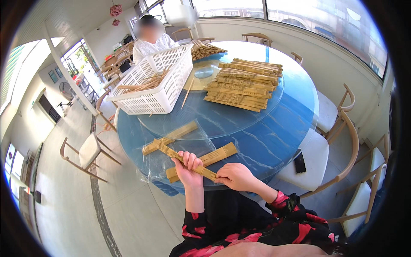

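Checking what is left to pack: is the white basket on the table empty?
No, the white basket holds a loose handful of thin wooden sticks lying across its bottom.

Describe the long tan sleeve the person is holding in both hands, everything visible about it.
The tan paper sleeve is long, narrow and flat, like a chopstick wrapper, with faint darker print along it. It slants from upper left, over the clear plastic sheet, down to lower right near the blue table's edge. The left hand wraps its middle; the right hand pinches its lower end. Its upper end sticks out free. Two similar sleeves lie nearby on the plastic. Whether it is filled cannot be told.
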`<state>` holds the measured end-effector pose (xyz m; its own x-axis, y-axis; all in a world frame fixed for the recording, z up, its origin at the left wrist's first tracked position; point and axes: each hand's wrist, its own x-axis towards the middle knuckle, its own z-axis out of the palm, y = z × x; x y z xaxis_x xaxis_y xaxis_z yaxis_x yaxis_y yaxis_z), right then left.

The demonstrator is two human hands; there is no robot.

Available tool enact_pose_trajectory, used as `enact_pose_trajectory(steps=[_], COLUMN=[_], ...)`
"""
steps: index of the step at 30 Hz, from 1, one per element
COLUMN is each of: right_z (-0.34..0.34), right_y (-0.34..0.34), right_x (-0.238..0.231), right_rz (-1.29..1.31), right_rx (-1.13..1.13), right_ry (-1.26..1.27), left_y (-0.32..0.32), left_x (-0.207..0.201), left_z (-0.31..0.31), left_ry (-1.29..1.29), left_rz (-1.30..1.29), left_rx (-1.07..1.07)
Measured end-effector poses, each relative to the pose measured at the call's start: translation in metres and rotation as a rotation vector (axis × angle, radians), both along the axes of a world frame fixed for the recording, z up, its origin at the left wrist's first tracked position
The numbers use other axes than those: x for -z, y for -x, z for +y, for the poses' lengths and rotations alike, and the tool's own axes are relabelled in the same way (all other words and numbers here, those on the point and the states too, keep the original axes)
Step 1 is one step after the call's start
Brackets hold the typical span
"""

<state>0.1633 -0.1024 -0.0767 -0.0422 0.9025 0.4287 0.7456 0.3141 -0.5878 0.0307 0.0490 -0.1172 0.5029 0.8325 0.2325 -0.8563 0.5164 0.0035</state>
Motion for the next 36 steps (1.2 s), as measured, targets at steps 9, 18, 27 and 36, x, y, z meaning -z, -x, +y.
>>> enact_pose_trajectory(steps=[9, 18, 27, 36], right_z=[0.003, 0.003, 0.004, 0.015], right_y=[0.000, 0.013, 0.016, 0.033], right_x=[0.005, 0.001, 0.004, 0.000], right_rz=[0.080, 0.040, 0.089, 0.299], right_rx=[-0.023, 0.079, 0.101, 0.401], right_ry=[-0.022, -0.055, -0.024, 0.006], left_y=[0.003, 0.003, 0.002, -0.010], left_x=[-0.001, -0.003, -0.006, -0.004], left_z=[-0.002, -0.002, -0.002, -0.022], left_ry=[0.046, -0.067, -0.064, -0.256], left_rz=[-0.097, 0.011, 0.069, 0.380], left_rx=[0.038, 0.006, -0.017, -0.053])
